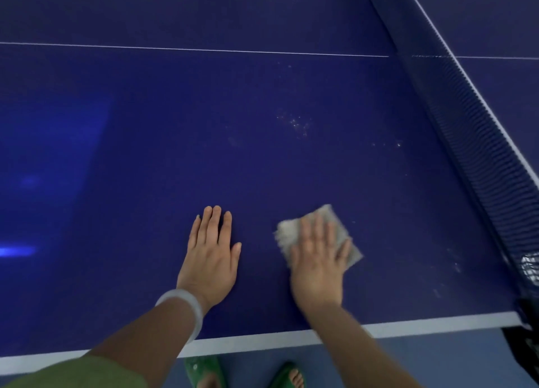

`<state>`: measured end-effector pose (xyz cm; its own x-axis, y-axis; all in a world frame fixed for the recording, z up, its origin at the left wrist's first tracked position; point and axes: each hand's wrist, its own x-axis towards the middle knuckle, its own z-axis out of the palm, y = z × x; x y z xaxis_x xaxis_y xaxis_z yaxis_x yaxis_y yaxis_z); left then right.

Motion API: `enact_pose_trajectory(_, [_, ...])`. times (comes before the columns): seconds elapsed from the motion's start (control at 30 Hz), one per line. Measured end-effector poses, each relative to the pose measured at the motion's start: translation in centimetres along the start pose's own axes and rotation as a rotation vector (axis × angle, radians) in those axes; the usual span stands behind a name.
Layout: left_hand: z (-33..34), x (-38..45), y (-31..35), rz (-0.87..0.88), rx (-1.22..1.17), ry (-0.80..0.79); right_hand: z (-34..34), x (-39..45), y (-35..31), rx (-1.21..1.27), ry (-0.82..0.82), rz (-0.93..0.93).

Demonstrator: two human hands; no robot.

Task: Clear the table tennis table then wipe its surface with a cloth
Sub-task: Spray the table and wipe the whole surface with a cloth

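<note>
Both hands lie flat, near edge: left hand (210,256) bare on the desk (116,154); right hand (318,259), fingers straight, presses the cloth (291,233); wiping underway; next, judged: sweep far toward the specks (294,123).

Indoor games room, I'd say. Blue table (204,125) with white boundary lines and a dark net (478,142) across it. Blue-grey floor (423,358) underneath.

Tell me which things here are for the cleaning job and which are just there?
For the job: the cloth under the right hand; the blue table with its pale specks; the left hand resting flat on it.

Just there: the net; the bracelet; the green sandals.
</note>
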<state>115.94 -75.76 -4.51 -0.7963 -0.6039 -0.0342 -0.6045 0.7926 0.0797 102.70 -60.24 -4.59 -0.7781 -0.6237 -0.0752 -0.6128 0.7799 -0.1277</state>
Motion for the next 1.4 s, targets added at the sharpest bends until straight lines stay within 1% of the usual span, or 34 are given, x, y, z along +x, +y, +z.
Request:
enact_pose_trajectory(0.07, [0.0,-0.1,0.0,0.002,-0.015,0.004,0.7,-3.7,-1.5,-0.024,-0.053,-0.31])
enact_pose_trajectory(0.1, [0.0,-0.1,-0.1,0.0,-0.019,0.005,0.8,-4.7,-0.9,-0.033,-0.061,-0.407])
enact_pose_trajectory(0.13, [0.0,-0.1,0.0,-0.002,-0.018,0.007,0.7,-5.0,0.4,-0.039,-0.051,-0.449])
enact_pose_trajectory(0.17, [-0.1,-0.1,0.0,-0.006,-0.017,0.01,0.6,-4.7,2.2,-0.061,-0.034,-0.427])
enact_pose_trajectory(0.2, [-0.1,-0.1,0.1,-0.01,-0.017,0.011,0.6,-4.2,4.2,-0.075,-0.011,-0.345])
enact_pose_trajectory(0.23, [-0.2,-0.1,0.1,-0.013,-0.018,0.011,0.5,-3.5,6.2,-0.062,0.01,-0.211])
enact_pose_trajectory(0.3, [-0.1,-0.1,0.2,-0.02,-0.017,0.006,-0.2,-2.1,8.8,0.019,-0.012,0.125])
enact_pose_trajectory(0.33, [-0.1,-0.1,0.2,-0.023,-0.013,0.005,-0.3,-1.7,8.7,0.066,-0.028,0.253])
enact_pose_trajectory(0.37, [-0.1,-0.1,0.2,-0.024,-0.011,0.003,-0.5,-1.6,7.8,0.093,-0.028,0.33])
enact_pose_trajectory(0.4, [-0.1,-0.1,0.2,-0.022,-0.012,0.002,-0.6,-1.9,6.3,0.096,-0.02,0.338])
enact_pose_trajectory(0.43, [-0.1,-0.1,0.2,-0.018,-0.012,0.006,-0.4,-2.5,4.6,0.079,0.007,0.265])
enact_pose_trajectory(0.47, [-0.1,-0.1,0.2,-0.016,-0.013,0.011,-0.2,-3.4,3.0,0.056,0.023,0.136])
enact_pose_trajectory(0.5, [-0.1,-0.1,0.2,-0.014,-0.013,0.015,0.1,-4.5,1.7,0.025,0.0,-0.029])
enact_pose_trajectory(0.53, [0.0,-0.1,0.1,-0.012,-0.015,0.016,0.5,-5.8,1.2,-0.016,-0.031,-0.208])
enact_pose_trajectory(0.57, [0.0,-0.2,0.1,-0.011,-0.015,0.018,0.7,-6.7,1.5,-0.047,-0.055,-0.338])
enact_pose_trajectory(0.6, [0.1,-0.2,0.1,-0.012,-0.014,0.021,0.7,-7.1,2.7,-0.059,-0.062,-0.394])
enact_pose_trajectory(0.63, [0.1,-0.2,0.1,-0.013,-0.015,0.024,0.5,-7.2,4.3,-0.064,-0.054,-0.383])
enact_pose_trajectory(0.67, [0.1,-0.2,0.2,-0.014,-0.02,0.024,0.5,-7.3,6.3,-0.07,-0.022,-0.326])
enact_pose_trajectory(0.73, [0.2,-0.2,0.3,-0.012,-0.021,0.02,0.3,-7.0,10.5,-0.07,0.034,-0.134])
enact_pose_trajectory(0.77, [0.2,-0.2,0.3,-0.016,-0.023,0.015,0.1,-6.8,12.2,-0.055,0.033,-0.034])
enact_pose_trajectory(0.83, [0.2,-0.3,0.8,-0.034,-0.062,0.025,-0.2,-6.5,14.0,-0.031,0.025,0.084])
enact_pose_trajectory(0.9, [-0.1,-0.3,2.9,-0.041,-0.136,0.038,-0.2,-6.3,14.3,-0.018,0.042,0.113])
enact_pose_trajectory(0.97, [-0.3,0.1,6.5,-0.012,-0.171,0.049,-0.2,-6.3,14.2,-0.017,0.053,0.112])
enact_pose_trajectory(1.03, [-0.3,0.9,10.8,0.004,-0.174,0.042,-0.2,-6.4,14.4,-0.019,0.046,0.094])
enact_pose_trajectory(1.13, [0.4,1.6,15.3,-0.041,-0.131,-0.017,-0.3,-6.7,15.8,-0.012,0.051,0.12])
enact_pose_trajectory(1.3, [1.7,1.3,16.3,-0.059,-0.021,-0.03,-1.1,-6.8,20.5,-0.051,0.059,0.247])
enact_pose_trajectory(1.4, [2.0,1.4,16.2,-0.06,-0.001,-0.011,-2.0,-4.5,24.0,-0.031,-0.009,0.411])
